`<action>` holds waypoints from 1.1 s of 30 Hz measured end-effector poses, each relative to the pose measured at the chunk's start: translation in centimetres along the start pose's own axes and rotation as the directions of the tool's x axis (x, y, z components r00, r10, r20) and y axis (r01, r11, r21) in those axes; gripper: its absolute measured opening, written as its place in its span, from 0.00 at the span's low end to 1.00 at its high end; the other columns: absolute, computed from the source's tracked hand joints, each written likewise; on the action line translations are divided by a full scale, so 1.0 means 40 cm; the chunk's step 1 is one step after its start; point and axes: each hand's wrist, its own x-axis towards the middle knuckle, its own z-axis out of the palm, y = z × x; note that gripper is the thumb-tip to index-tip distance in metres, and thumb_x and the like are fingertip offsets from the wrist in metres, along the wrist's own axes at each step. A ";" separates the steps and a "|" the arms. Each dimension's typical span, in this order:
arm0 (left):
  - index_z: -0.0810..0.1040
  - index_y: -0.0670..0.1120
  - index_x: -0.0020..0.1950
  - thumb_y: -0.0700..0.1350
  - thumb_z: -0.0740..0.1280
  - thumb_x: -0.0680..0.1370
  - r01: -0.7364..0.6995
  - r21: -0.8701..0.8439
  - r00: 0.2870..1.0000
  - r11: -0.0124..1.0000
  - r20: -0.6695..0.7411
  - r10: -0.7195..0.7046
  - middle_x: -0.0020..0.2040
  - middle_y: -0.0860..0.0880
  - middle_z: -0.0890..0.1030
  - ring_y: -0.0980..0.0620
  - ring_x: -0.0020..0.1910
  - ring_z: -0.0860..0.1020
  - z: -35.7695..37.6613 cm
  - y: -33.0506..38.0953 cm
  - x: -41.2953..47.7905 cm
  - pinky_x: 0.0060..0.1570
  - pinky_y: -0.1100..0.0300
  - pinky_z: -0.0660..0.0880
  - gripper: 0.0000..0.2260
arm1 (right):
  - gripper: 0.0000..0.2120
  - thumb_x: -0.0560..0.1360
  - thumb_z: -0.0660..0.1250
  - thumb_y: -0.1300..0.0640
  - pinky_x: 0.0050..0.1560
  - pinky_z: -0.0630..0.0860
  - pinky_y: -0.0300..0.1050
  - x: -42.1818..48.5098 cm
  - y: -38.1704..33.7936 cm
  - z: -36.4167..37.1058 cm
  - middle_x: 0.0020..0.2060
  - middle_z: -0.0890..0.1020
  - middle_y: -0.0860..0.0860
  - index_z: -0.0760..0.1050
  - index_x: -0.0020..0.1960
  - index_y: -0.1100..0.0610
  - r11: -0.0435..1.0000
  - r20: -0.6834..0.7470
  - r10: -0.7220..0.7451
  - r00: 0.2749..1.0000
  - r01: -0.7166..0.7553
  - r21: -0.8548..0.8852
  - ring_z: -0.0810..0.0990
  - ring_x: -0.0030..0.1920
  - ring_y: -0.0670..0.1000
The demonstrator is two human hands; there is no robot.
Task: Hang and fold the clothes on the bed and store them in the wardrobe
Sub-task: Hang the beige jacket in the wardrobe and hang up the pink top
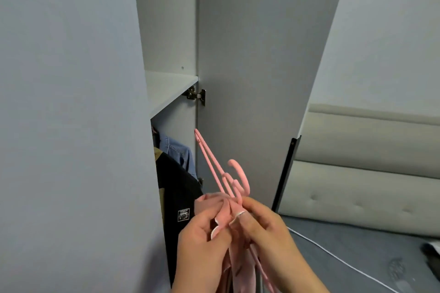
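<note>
Both left hand [202,247] and right hand [264,233] pinch the garment [214,206] against the hanger [214,169]. Loosen your grip and it may slip.

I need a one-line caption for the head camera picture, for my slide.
Left hand pinches a pink garment while right hand holds its pink hanger, before the open wardrobe.

Pink hanger [215,169], pink garment [240,266]
</note>
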 end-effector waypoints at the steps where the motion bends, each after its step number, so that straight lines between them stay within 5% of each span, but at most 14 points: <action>1: 0.85 0.55 0.52 0.39 0.73 0.66 -0.011 0.029 0.999 1.000 0.049 0.010 0.54 0.54 0.84 0.53 0.54 0.82 0.000 0.007 -0.027 0.48 0.61 0.79 0.17 | 0.18 0.72 0.68 0.46 0.56 0.78 0.60 -0.038 -0.016 0.002 0.51 0.85 0.55 0.81 0.59 0.51 1.000 -0.016 -0.003 1.000 0.002 -0.008 0.83 0.52 0.61; 4: 0.85 0.55 0.52 0.44 0.76 0.65 -0.075 0.147 0.986 0.986 0.158 0.051 0.54 0.55 0.83 0.52 0.59 0.79 0.014 0.029 -0.093 0.51 0.60 0.79 0.17 | 0.16 0.71 0.67 0.44 0.36 0.75 0.40 -0.144 -0.069 0.001 0.42 0.85 0.54 0.82 0.53 0.52 1.000 -0.064 0.023 0.998 -0.023 0.011 0.81 0.38 0.50; 8: 0.85 0.55 0.51 0.47 0.74 0.63 -0.012 0.062 0.975 0.998 0.222 -0.002 0.55 0.53 0.83 0.43 0.66 0.74 0.058 0.055 -0.164 0.64 0.44 0.73 0.17 | 0.13 0.74 0.66 0.49 0.30 0.67 0.37 -0.244 -0.130 -0.035 0.34 0.79 0.56 0.82 0.47 0.58 0.995 -0.135 0.087 0.987 -0.079 0.060 0.71 0.30 0.48; 11: 0.85 0.54 0.53 0.46 0.71 0.64 0.059 0.022 0.929 0.998 0.365 -0.063 0.57 0.49 0.83 0.43 0.64 0.76 0.104 0.060 -0.204 0.65 0.46 0.70 0.17 | 0.12 0.78 0.61 0.58 0.32 0.70 0.36 -0.304 -0.145 -0.080 0.33 0.81 0.53 0.84 0.48 0.57 0.993 -0.196 0.106 0.975 -0.095 0.066 0.75 0.32 0.47; 16: 0.87 0.50 0.47 0.35 0.69 0.64 0.217 -0.067 0.874 0.974 0.457 -0.164 0.53 0.47 0.85 0.52 0.54 0.83 0.184 0.046 -0.235 0.48 0.66 0.76 0.17 | 0.14 0.71 0.61 0.56 0.45 0.75 0.40 -0.366 -0.132 -0.155 0.42 0.86 0.52 0.85 0.47 0.54 0.989 -0.308 0.126 0.943 -0.145 -0.039 0.81 0.42 0.48; 20: 0.87 0.52 0.44 0.36 0.70 0.63 0.274 -0.046 0.815 0.960 0.541 -0.207 0.51 0.50 0.85 0.55 0.49 0.83 0.268 0.020 -0.252 0.46 0.66 0.77 0.16 | 0.10 0.71 0.64 0.59 0.42 0.76 0.35 -0.418 -0.114 -0.234 0.41 0.86 0.53 0.84 0.44 0.56 0.993 -0.359 0.116 0.926 -0.108 0.042 0.84 0.42 0.47; 26: 0.86 0.48 0.50 0.43 0.74 0.58 0.406 -0.033 0.702 0.913 0.651 -0.289 0.52 0.39 0.84 0.44 0.53 0.82 0.406 -0.051 -0.224 0.56 0.51 0.76 0.21 | 0.10 0.72 0.67 0.58 0.48 0.79 0.45 -0.479 -0.106 -0.382 0.47 0.85 0.61 0.84 0.49 0.60 0.980 -0.453 0.183 0.873 -0.124 0.158 0.84 0.47 0.56; 30: 0.86 0.40 0.43 0.33 0.67 0.62 0.517 -0.062 0.651 0.854 0.676 -0.345 0.43 0.37 0.84 0.47 0.41 0.84 0.532 -0.089 -0.187 0.41 0.59 0.80 0.13 | 0.07 0.74 0.70 0.59 0.58 0.76 0.57 -0.497 -0.122 -0.479 0.49 0.84 0.65 0.82 0.49 0.61 0.979 -0.600 0.205 0.773 -0.171 0.113 0.82 0.52 0.62; 33: 0.77 0.37 0.42 0.27 0.65 0.68 0.495 -0.045 0.642 0.868 0.691 -0.331 0.38 0.40 0.82 0.53 0.34 0.81 0.642 -0.093 -0.152 0.38 0.64 0.78 0.07 | 0.09 0.80 0.62 0.65 0.56 0.75 0.57 -0.541 -0.161 -0.569 0.48 0.84 0.62 0.81 0.47 0.58 0.972 -0.705 0.158 0.691 -0.233 -0.010 0.82 0.51 0.61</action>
